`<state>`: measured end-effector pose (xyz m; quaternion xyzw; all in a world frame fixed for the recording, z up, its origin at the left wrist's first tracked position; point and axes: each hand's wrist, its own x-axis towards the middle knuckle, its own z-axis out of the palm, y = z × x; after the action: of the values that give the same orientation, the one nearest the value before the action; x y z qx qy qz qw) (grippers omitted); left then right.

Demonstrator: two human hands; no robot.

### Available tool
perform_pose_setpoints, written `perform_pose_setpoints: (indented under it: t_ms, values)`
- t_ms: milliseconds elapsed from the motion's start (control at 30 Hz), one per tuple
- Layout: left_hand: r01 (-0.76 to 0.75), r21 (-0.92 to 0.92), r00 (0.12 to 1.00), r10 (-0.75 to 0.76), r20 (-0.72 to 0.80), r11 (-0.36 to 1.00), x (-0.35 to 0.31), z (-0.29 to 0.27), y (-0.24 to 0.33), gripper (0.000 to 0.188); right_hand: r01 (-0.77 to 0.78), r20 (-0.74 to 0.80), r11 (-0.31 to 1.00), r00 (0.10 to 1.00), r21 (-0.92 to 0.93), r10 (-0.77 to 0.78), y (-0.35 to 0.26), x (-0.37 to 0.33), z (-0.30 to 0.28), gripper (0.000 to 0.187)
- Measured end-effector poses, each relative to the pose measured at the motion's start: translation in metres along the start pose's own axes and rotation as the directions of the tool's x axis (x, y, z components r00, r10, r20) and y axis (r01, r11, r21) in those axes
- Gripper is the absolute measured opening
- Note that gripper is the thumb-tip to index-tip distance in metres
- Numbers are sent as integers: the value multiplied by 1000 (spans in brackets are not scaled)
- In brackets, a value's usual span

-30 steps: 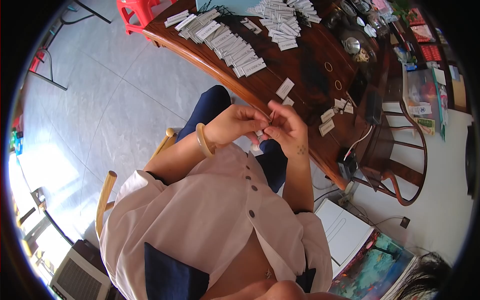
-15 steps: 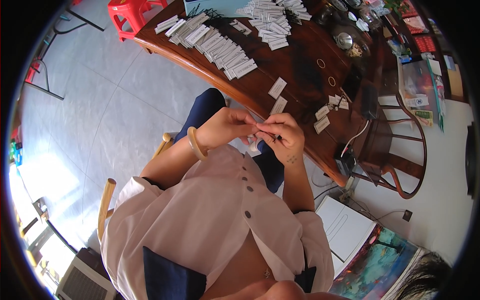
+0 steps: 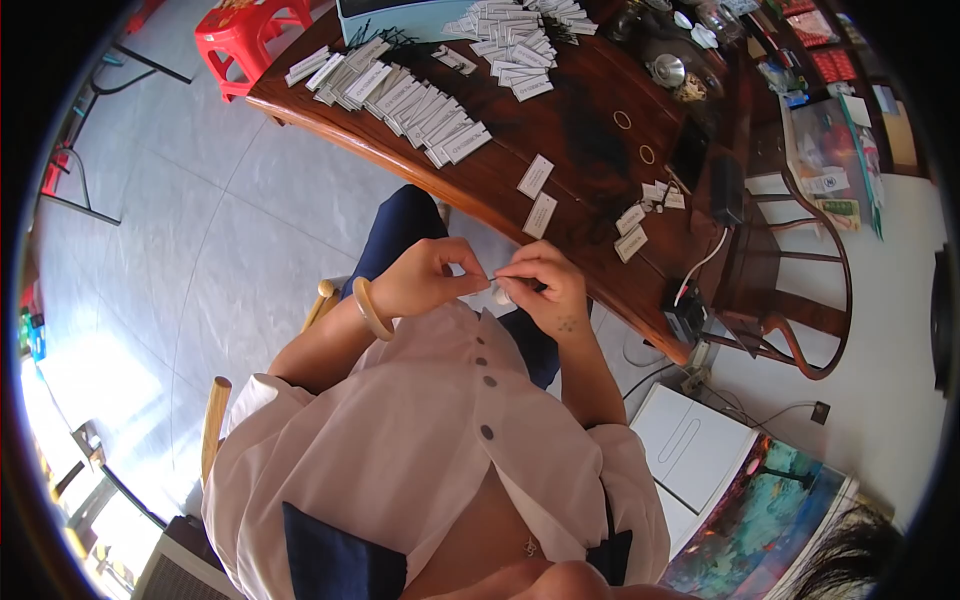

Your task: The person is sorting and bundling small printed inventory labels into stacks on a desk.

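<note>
My left hand, with a pale bangle at the wrist, is closed in a pinch over my lap. My right hand pinches too, close beside it. A short dark string stretches between the fingertips; its ends are hidden in the fingers. Just beyond my hands, two single white tags lie near the edge of the brown wooden table. Farther off are a long overlapping row of white tags and a second heap of tags. Black strings lie by the blue box.
A light blue box stands at the table's far edge. To the right are two thin rings, a few small tags, a phone and a white cable. A red stool and a wooden chair flank the table.
My hands have drawn slightly apart, showing the dark string between them. The whole view has shifted a little, with the table now farther left.
</note>
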<state>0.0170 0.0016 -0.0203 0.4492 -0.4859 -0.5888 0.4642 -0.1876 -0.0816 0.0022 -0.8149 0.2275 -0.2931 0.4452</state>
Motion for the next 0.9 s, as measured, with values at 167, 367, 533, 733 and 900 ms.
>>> perform_pose_setpoints:
  t_ms: [167,367,533,733,900]
  values:
    - [-208,426,938,303,-167,880,22,-18,19,5,-22,-133,934,991,-357,-27,-2,20,-11,25]
    - [-154,704,828,479,-290,693,88,-54,31,9,-53,-120,523,988,-851,-95,6,54,-21,74]
    - [-127,914,605,760,-236,385,103,-58,35,20,-65,-96,515,995,-855,-34,-3,51,-18,76]
    - [-291,611,773,557,-303,736,47,-23,27,16,-31,-56,467,998,-884,-41,5,15,-14,47]
    - [33,-29,997,-35,-67,999,30,4,6,23,91,-153,478,881,-874,-447,7,3,-13,17]
